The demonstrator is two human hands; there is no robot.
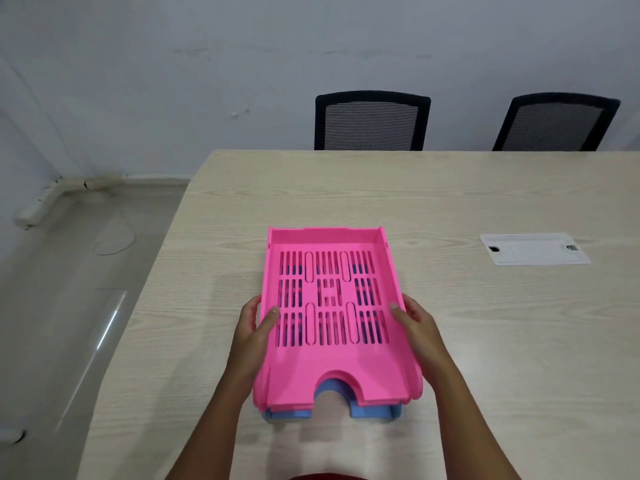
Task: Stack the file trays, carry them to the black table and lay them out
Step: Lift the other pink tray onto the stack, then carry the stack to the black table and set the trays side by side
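A pink tray [332, 362] sits on top of a stack, and under it a blue tray [375, 410] shows at the front edge and through the slots (how many trays are between them, one cannot tell). The stack is on the wooden table [485, 341], close to its near edge and nearer to its left edge than to the middle. The left hand [254, 327] grips the left wall of the pink tray, thumb inside on the floor of the tray and fingers outside. The right hand [414, 323] holds the right wall in the same way. Further right, a white cover plate [533, 249] is set flat in the table top. Behind the far edge stand two black mesh chairs [372, 121], against a pale wall [173, 81].
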